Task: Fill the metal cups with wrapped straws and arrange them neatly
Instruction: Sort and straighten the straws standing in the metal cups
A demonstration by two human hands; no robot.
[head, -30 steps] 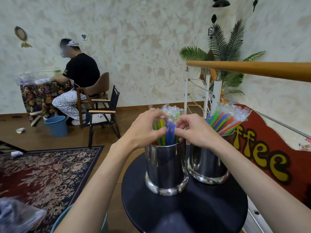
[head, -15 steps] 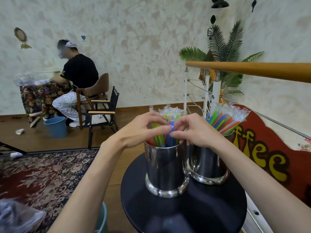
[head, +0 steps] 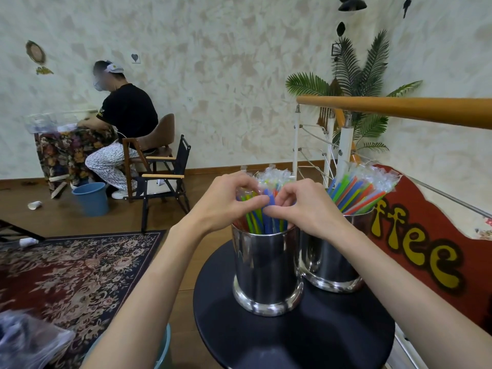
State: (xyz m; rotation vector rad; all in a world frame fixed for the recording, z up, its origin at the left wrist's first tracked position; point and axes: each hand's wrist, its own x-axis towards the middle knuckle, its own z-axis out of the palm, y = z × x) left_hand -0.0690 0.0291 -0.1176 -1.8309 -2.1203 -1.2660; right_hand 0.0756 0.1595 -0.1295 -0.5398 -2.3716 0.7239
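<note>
Head view, ordered near to far from the round black table (head: 279, 339). At its near left edge a teal bin rim (head: 164, 350) shows beside the wearer's forearm, and a crumpled clear plastic bag (head: 24, 342) lies at the lower left over the patterned rug (head: 80, 265).

On the table stand two metal cups, touching or nearly so. The near cup (head: 266, 272) holds an upright bundle of wrapped straws (head: 269, 182), green, blue and yellow, in clear sleeves. The left hand (head: 226, 201) and right hand (head: 308, 206) meet over its mouth; their fingers are curled inward and pinch the straws from both sides, thumbs toward the middle. The far cup (head: 330, 262), just right of and behind the near one, carries a fuller fan of straws (head: 362, 190) that leans to the right.

Progress, as a judgement: both cups appear filled; what remains is the tidying of the near bundle, and perhaps straightening the leaning fan in the far cup.

Right of the table a red board (head: 431, 251) bears yellow letters reading "ffee", its start hidden behind the cups. Above it runs a wooden handrail (head: 399, 110). No writing on the straw sleeves is legible.

Beyond, left of the table: a folding chair (head: 165, 179), a blue bucket (head: 90, 198), a seated person (head: 125, 123), and a palm plant (head: 356, 83) against the far wall.
</note>
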